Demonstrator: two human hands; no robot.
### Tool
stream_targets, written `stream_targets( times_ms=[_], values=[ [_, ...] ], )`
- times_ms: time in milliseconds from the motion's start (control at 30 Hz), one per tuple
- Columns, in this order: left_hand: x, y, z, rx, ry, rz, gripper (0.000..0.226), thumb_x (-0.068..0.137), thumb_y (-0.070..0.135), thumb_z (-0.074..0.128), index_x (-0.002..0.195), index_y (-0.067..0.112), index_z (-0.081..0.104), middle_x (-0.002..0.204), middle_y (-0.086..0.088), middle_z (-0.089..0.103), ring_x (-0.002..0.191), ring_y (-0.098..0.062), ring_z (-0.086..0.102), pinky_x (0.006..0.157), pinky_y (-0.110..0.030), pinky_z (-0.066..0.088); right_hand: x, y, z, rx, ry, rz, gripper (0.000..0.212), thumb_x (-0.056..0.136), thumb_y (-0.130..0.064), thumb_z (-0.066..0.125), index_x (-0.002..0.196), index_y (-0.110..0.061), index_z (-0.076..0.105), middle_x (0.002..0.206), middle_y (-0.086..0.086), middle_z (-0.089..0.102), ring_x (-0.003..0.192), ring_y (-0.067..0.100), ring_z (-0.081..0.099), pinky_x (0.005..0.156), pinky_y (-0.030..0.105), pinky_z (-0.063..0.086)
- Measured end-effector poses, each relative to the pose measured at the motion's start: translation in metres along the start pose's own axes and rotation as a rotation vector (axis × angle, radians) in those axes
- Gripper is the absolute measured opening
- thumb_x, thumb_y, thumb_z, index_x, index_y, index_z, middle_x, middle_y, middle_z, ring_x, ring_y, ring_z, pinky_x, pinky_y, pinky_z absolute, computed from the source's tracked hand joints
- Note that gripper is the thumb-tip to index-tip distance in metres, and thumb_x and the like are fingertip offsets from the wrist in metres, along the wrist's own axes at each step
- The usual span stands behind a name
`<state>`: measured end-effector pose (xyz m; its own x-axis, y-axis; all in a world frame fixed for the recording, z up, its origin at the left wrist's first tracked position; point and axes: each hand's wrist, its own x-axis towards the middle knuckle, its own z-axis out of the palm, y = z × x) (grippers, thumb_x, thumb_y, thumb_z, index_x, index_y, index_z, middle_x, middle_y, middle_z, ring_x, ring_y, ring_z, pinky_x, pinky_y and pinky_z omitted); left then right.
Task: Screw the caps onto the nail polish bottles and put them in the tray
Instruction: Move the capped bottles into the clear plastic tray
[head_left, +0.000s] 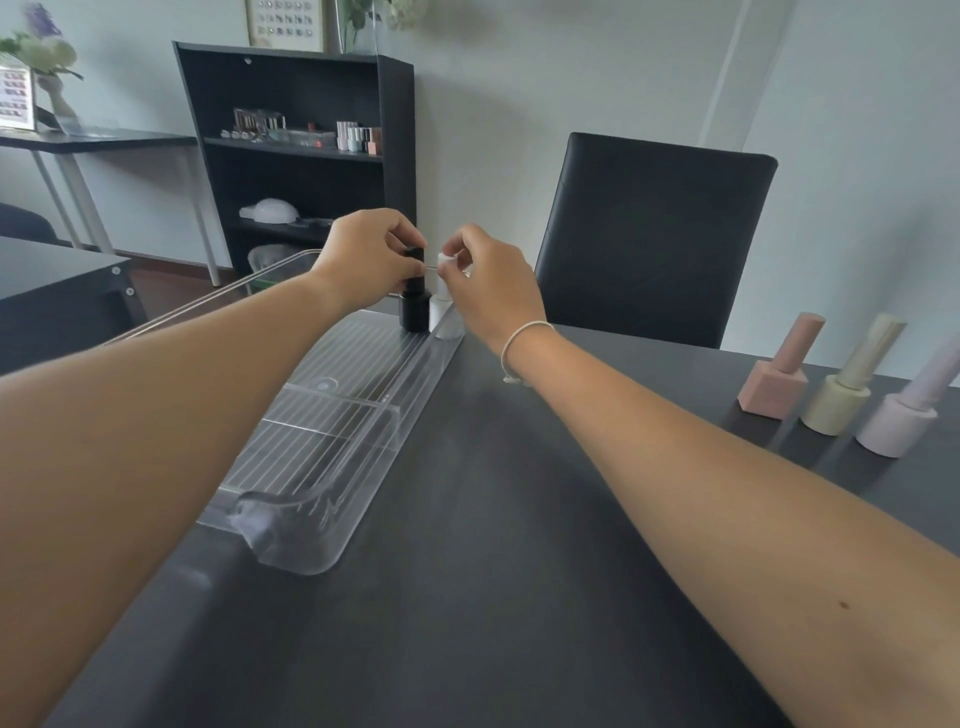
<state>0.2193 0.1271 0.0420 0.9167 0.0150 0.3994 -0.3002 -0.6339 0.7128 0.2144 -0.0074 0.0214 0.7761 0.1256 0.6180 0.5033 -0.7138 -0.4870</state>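
Clear tray (332, 467) on table (519, 519); black bottle (414, 310) + white bottle (445, 317) upright at far end, touching. Left hand (366, 260) pinches black cap; right hand (488, 280) pinches white cap. Pink (774, 387), yellow (836, 408), lilac (896, 428) bottles capped, on table at right.

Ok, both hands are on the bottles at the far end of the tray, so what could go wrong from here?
1. The black bottle and white bottle stand touching; letting go of one carelessly may tip the other.
2. The left hand and right hand grip only the caps, so a loose cap could lift off.
3. The clear tray overhangs the table's edge.
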Motion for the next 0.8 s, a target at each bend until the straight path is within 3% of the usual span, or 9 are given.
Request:
stream_targets(
  times_ms=[200, 433, 600, 700, 800],
  values=[
    [-0.001, 0.001, 0.001, -0.002, -0.013, -0.001, 0.023, 0.082, 0.007, 0.065, 0.104, 0.012, 0.06, 0.094, -0.008, 0.065, 0.077, -0.015, 0.064, 0.061, -0.015, 0.048, 0.002, 0.0, -0.003, -0.02, -0.012, 0.006, 0.017, 0.094, -0.017, 0.046, 0.104, -0.007, 0.056, 0.102, 0.012, 0.066, 0.085, 0.02, 0.059, 0.07, 0.021, 0.043],
    [-0.004, 0.0, 0.001, 0.019, -0.019, -0.004, 0.024, 0.083, 0.008, 0.065, 0.106, 0.013, 0.059, 0.095, -0.008, 0.064, 0.079, -0.018, 0.064, 0.063, -0.017, 0.048, -0.001, 0.0, -0.005, -0.018, -0.027, 0.024, 0.018, 0.093, -0.018, 0.046, 0.105, -0.008, 0.055, 0.102, 0.011, 0.065, 0.08, 0.018, 0.054, 0.062, 0.02, 0.038],
    [-0.006, 0.013, -0.005, 0.043, 0.04, 0.03, 0.024, 0.084, 0.011, 0.064, 0.107, 0.015, 0.061, 0.104, -0.005, 0.062, 0.089, -0.02, 0.06, 0.077, -0.029, 0.052, -0.007, -0.001, -0.028, 0.021, -0.009, 0.054, 0.02, 0.09, -0.022, 0.052, 0.106, -0.011, 0.055, 0.106, 0.005, 0.062, 0.085, 0.017, 0.054, 0.073, 0.029, 0.047],
    [-0.008, 0.028, -0.007, 0.057, 0.087, 0.081, 0.022, 0.085, 0.013, 0.062, 0.106, 0.017, 0.062, 0.102, -0.001, 0.062, 0.089, -0.016, 0.058, 0.07, -0.02, 0.047, -0.016, 0.004, -0.049, 0.008, 0.016, 0.075, 0.02, 0.09, -0.02, 0.05, 0.107, -0.012, 0.055, 0.106, 0.004, 0.061, 0.087, 0.015, 0.052, 0.071, 0.024, 0.038],
    [-0.013, 0.051, -0.003, 0.037, 0.07, 0.132, 0.021, 0.085, 0.014, 0.061, 0.105, 0.016, 0.062, 0.101, -0.002, 0.063, 0.089, -0.016, 0.059, 0.077, -0.026, 0.051, -0.029, 0.013, -0.077, -0.01, 0.07, 0.088, 0.02, 0.09, -0.022, 0.05, 0.106, -0.012, 0.056, 0.106, 0.003, 0.062, 0.086, 0.012, 0.052, 0.07, 0.022, 0.038]
  ],
)
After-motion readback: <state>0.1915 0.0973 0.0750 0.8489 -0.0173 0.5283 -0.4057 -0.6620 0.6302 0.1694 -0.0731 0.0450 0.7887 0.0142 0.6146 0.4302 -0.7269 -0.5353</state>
